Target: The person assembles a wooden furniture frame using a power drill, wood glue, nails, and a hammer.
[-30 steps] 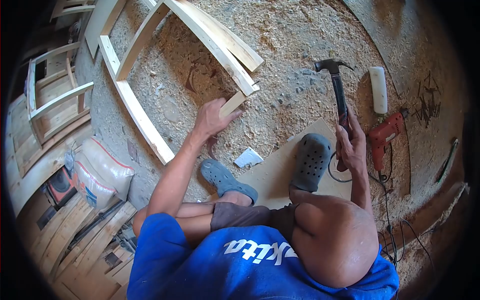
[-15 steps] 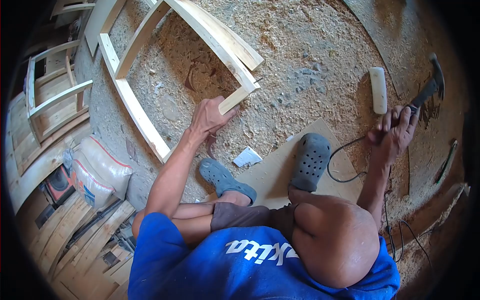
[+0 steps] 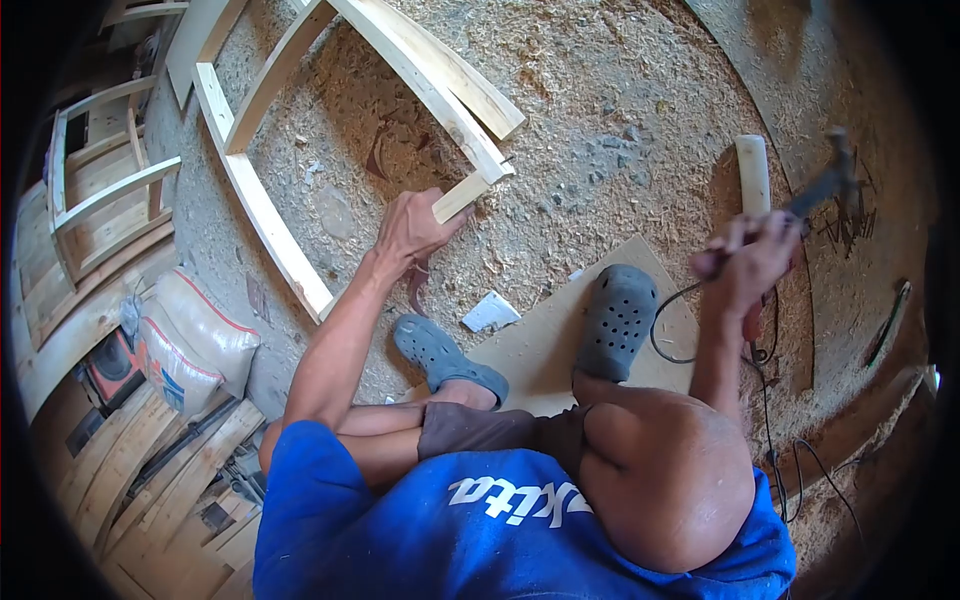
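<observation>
My left hand [image 3: 412, 228] is closed around the free end of a short wooden crosspiece [image 3: 462, 197]. That piece meets the corner of a pale wooden frame [image 3: 425, 85] lying on the shavings. A small dark nail [image 3: 507, 159] sticks out at this corner. On the right, my right hand [image 3: 750, 258] is wrapped round the dark handle of a claw hammer [image 3: 822, 190], its head raised and blurred. Just behind this hand lies a white cylindrical object [image 3: 753, 170], partly covered by the fingers.
Several loose nails [image 3: 850, 225] lie on the right. A black cable [image 3: 768, 420] runs past my right forearm, near a red-handled tool [image 3: 752, 322]. A white scrap [image 3: 490, 312] and a flat board [image 3: 545, 340] lie by my clogs. Stuffed sacks [image 3: 205, 335] and other wooden frames [image 3: 110, 185] stand left.
My right hand has moved left and toward my body with the hammer, uncovering the red-handled tool. My left hand keeps its hold on the crosspiece; the view has shifted slightly.
</observation>
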A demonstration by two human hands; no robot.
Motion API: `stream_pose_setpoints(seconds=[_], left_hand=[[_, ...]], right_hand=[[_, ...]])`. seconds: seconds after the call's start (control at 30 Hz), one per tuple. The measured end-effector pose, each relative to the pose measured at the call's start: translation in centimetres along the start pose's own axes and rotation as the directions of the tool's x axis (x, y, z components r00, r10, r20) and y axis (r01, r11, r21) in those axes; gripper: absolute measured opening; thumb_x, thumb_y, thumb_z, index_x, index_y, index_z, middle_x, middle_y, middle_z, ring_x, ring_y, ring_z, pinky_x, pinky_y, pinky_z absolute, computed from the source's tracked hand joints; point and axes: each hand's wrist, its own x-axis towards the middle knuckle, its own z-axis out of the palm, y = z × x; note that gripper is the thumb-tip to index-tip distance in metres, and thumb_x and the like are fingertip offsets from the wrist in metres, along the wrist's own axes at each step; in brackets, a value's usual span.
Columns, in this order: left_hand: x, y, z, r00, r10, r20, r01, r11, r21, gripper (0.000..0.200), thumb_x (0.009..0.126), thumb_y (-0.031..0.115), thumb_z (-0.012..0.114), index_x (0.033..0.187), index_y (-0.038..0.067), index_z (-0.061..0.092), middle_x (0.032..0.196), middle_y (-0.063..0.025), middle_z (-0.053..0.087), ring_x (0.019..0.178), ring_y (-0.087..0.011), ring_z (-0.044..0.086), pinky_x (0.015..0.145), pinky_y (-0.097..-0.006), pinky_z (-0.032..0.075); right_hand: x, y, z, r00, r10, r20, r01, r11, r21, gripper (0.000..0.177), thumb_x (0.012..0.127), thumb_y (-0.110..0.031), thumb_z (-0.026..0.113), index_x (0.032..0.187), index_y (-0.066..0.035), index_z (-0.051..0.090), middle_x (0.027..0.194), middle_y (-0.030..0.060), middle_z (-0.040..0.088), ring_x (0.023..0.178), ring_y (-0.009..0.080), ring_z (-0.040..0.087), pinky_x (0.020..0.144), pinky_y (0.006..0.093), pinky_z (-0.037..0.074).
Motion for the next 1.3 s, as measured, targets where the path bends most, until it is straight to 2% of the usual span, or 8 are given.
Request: stream_pose_setpoints(seconds=[0.13,0.2,0.43,0.53,0.8,0.97,1.17,1.3], left_hand=[[-0.3,0.1,-0.9,0.991,-0.104,0.081,0.103,0.995,0.011,0.05,0.089,0.048,0.073,0.079,0.0,0.068,0.071,-0.0229,0.069,0.066,-0.038,0.071,0.062,-0.0446,0.056],[-0.6,-1.1,-0.1,0.996,-0.072,0.045,0.072,0.997,0.013,0.05,0.088,0.048,0.073,0.078,0.0,0.068,0.07,-0.0225,0.069,0.065,-0.037,0.071,0.061,-0.0445,0.056],[-0.1,-0.2,-0.5,0.999,-0.045,-0.008,0.045,0.999,-0.002,0.048,0.087,0.048,0.073,0.078,0.001,0.069,0.068,-0.0203,0.07,0.063,-0.0348,0.071,0.061,-0.045,0.056],[-0.4,-0.9,-0.9,0.989,-0.111,0.098,0.109,0.994,0.019,0.047,0.087,0.047,0.073,0.078,0.001,0.07,0.069,-0.0204,0.07,0.063,-0.035,0.071,0.061,-0.0452,0.056],[0.0,-0.6,-0.7,0.996,-0.077,0.047,0.079,0.997,-0.026,0.044,0.087,0.044,0.073,0.081,0.001,0.071,0.071,-0.0204,0.071,0.066,-0.0366,0.072,0.064,-0.0449,0.057],[0.0,-2.5,-0.9,0.999,0.002,0.049,-0.003,1.0,0.021,0.044,0.087,0.044,0.072,0.083,0.001,0.073,0.071,-0.0207,0.071,0.067,-0.0368,0.072,0.065,-0.0451,0.057],[0.2,-1.7,-0.6,0.991,-0.095,0.093,0.1,0.994,-0.042,0.048,0.086,0.048,0.072,0.082,0.0,0.074,0.073,-0.0232,0.072,0.067,-0.0358,0.073,0.064,-0.0446,0.058],[-0.3,-1.9,-0.8,0.994,-0.06,0.091,0.059,0.998,0.024,0.042,0.085,0.042,0.075,0.084,0.0,0.074,0.074,-0.0204,0.072,0.066,-0.0316,0.072,0.066,-0.0437,0.057]], right_hand=[[-8.1,4.2,5.2,0.674,0.025,0.738,0.332,0.883,-0.333,0.055,0.104,-0.022,0.058,0.153,-0.004,0.042,0.083,0.0053,0.059,0.057,0.0102,0.056,0.05,0.0279,0.047],[-5.3,-1.6,4.7,0.671,0.548,0.5,-0.399,0.835,-0.378,0.048,0.104,-0.023,0.057,0.147,-0.003,0.047,0.078,0.0013,0.055,0.05,0.0087,0.052,0.045,0.0257,0.045],[-1.6,-1.7,4.8,0.976,0.194,-0.103,-0.205,0.973,-0.108,0.03,0.106,-0.03,0.052,0.117,-0.003,0.058,0.071,0.0046,0.058,0.054,0.013,0.056,0.048,0.0291,0.047],[-8.6,1.9,6.5,0.681,0.231,0.695,0.131,0.895,-0.426,0.035,0.103,-0.021,0.057,0.132,-0.002,0.054,0.078,0.0094,0.055,0.072,0.0206,0.06,0.066,0.0454,0.053],[0.1,1.2,3.7,0.989,0.129,0.077,-0.144,0.959,0.245,0.029,0.106,-0.025,0.054,0.126,-0.003,0.054,0.082,0.0057,0.061,0.055,0.0128,0.057,0.051,0.0294,0.055],[-5.5,-0.2,6.5,0.504,0.595,0.626,-0.258,0.795,-0.549,0.058,0.103,-0.023,0.059,0.156,-0.004,0.04,0.086,0.0026,0.057,0.073,0.0118,0.056,0.067,0.0307,0.049],[-2.3,0.1,7.0,0.972,0.188,0.142,-0.204,0.974,0.104,0.031,0.108,-0.022,0.051,0.135,-0.005,0.05,0.07,-0.0001,0.053,0.047,0.0075,0.05,0.04,0.024,0.045],[-5.0,1.8,5.9,0.725,0.367,0.583,-0.144,0.908,-0.394,0.047,0.107,-0.023,0.053,0.151,-0.008,0.045,0.074,0.0005,0.055,0.05,0.01,0.053,0.043,0.028,0.045]])
